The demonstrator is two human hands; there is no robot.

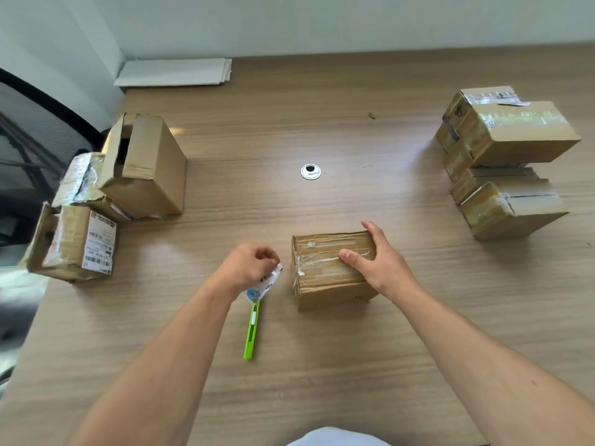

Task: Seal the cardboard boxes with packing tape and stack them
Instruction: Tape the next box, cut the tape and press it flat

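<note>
Gripping a small cardboard box [318, 272] from above, my right hand [376, 262] had its fingers curled over the far edge and its thumb pressed flat on the taped top. The box lay under that hand with its long axis running left to right, and a strip of clear tape ran along that same line. My left hand [248, 265], just to the left of the box and apart from it, pinched a white and blue item [265, 283] in curled fingers; I could not tell whether this was the tape. A green utility knife [252, 333] lay just nearer me than that hand, pointing lengthwise toward and away from me, its far end meeting the pinched item.

Everything sat on a pale wood-grain table [322, 375]. Beyond my hands was a round cable grommet [310, 172]. Well to the left of my left hand stood three open boxes [145, 165]. Well to the right of my right hand were stacked taped boxes [508, 133]. Flat white sheets [174, 72] lay against a white wall, and a black mesh chair [32, 123] stood at far left.
</note>
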